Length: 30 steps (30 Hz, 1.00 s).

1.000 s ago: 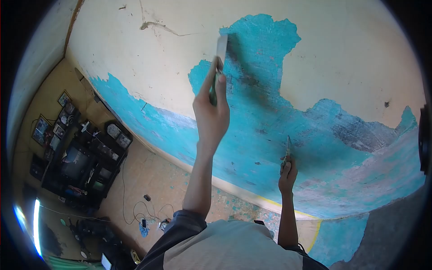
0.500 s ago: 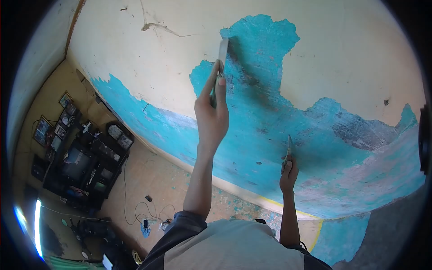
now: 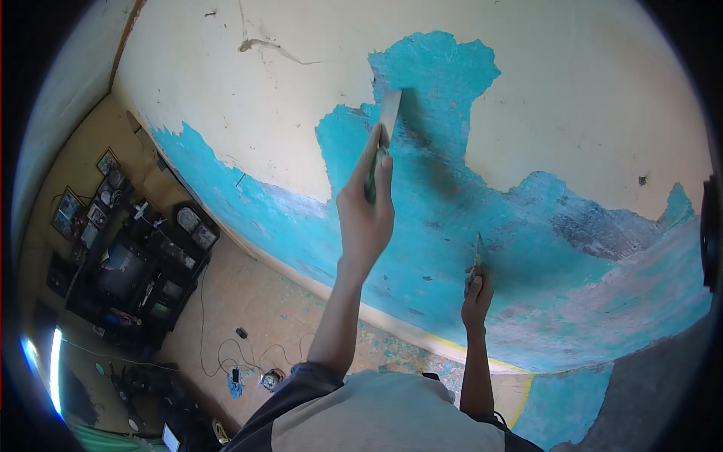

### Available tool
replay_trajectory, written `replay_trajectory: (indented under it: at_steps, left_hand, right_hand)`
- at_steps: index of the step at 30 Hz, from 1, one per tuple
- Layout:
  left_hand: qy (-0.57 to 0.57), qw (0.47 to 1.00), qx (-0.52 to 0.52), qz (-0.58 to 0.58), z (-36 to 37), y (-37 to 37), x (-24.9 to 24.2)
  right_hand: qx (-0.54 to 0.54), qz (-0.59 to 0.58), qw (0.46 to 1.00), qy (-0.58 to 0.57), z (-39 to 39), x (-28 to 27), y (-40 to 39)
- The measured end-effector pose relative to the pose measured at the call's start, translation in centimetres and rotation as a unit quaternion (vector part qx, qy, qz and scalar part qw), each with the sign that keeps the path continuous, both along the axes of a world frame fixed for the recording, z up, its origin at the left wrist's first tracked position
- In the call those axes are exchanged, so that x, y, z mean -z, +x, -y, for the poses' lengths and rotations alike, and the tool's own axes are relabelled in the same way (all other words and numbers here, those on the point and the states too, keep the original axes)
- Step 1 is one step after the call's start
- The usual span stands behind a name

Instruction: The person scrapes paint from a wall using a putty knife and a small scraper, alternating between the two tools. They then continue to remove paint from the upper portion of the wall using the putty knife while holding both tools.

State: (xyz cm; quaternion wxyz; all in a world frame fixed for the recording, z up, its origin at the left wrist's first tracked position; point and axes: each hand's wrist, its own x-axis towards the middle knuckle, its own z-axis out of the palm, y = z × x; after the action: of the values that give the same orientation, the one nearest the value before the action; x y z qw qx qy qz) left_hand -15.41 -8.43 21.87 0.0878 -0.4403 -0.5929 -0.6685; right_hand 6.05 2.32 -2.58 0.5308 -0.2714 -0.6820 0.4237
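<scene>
Lower left of the frame there's a dark TV cabinet (image 3: 132, 275) on the floor, now sitting a touch lower than before. In the middle, the left hand (image 3: 367, 218) is wrapped tight around a putty knife (image 3: 385, 124), whose blade has slid right and down onto the turquoise paint patch (image 3: 437, 173). Right of that, the right hand (image 3: 477, 290) grips a smaller scraper (image 3: 476, 256), basically unmoved.

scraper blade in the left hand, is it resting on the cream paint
No, the scraper blade held up by the left hand lies against the turquoise patch, just beside the cream paint.
</scene>
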Motion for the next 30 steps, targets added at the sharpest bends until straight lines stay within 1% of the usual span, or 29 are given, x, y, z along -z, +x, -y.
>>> replay_trajectory:
  at_steps: [2, 3, 5, 6, 9, 11, 13, 15, 17, 19, 23, 24, 25, 27, 30]
  left_hand:
    - [-0.002, 1.000, -0.018, -0.023, -0.5, -0.1, 0.8]
    - [-0.004, 1.000, -0.018, -0.022, -0.6, 0.0, -0.1]
    - [0.037, 0.999, -0.011, 0.004, -0.6, -0.1, -2.1]
    - [0.014, 1.000, -0.006, 0.006, -0.4, -0.4, -2.1]
    - [0.033, 0.999, -0.015, 0.002, -0.7, -0.3, -1.2]
    - [0.021, 1.000, -0.012, 0.014, -0.7, -0.1, 0.1]
    - [0.006, 1.000, -0.007, 0.026, -0.5, 0.1, -0.4]
    - [-0.004, 1.000, -0.004, 0.014, -0.2, -0.5, -1.8]
    - [0.001, 1.000, 0.002, 0.026, 0.0, -0.8, -1.8]
    - [-0.020, 1.000, -0.018, 0.014, 0.5, -0.8, -1.8]
    - [-0.003, 1.000, -0.010, -0.008, 0.1, -0.5, -0.3]
    - [0.005, 1.000, 0.006, 0.011, 0.0, -0.8, -0.9]
    - [-0.025, 0.999, 0.007, 0.032, 0.6, -1.0, -2.6]
    - [-0.019, 0.998, 0.020, 0.057, 1.1, -1.2, -3.9]
    - [-0.046, 0.998, -0.004, 0.042, 1.4, -1.1, -3.1]
  right_hand:
    - [0.002, -0.002, 1.000, -0.007, -0.1, 0.2, -0.1]
    - [-0.006, -0.005, 1.000, -0.012, -0.2, 0.3, 0.0]
    - [-0.017, -0.004, 1.000, -0.019, -0.1, 0.4, 0.2]
    - [-0.021, -0.005, 1.000, -0.016, -0.2, 0.3, 0.3]
    - [-0.022, -0.005, 1.000, -0.014, 0.0, 0.0, 0.1]
    - [-0.017, -0.003, 1.000, -0.009, -0.3, -0.1, 0.1]
    - [-0.005, -0.006, 1.000, -0.023, -0.1, 0.0, 0.0]
    - [-0.006, -0.005, 1.000, -0.020, -0.1, 0.1, 0.0]
    - [-0.010, -0.005, 1.000, -0.013, -0.4, -0.1, 0.2]
    - [-0.010, 0.006, 1.000, -0.025, -0.1, 0.0, 0.2]
    - [-0.014, -0.005, 0.999, -0.030, -0.3, 0.1, 0.2]
    - [-0.012, -0.001, 1.000, -0.028, -0.2, 0.1, 0.2]
    - [-0.010, 0.003, 1.000, -0.025, -0.1, 0.0, 0.2]
    - [-0.013, -0.002, 1.000, -0.025, -0.2, 0.1, 0.3]
    - [-0.016, 0.007, 1.000, -0.020, 0.0, 0.1, 0.4]
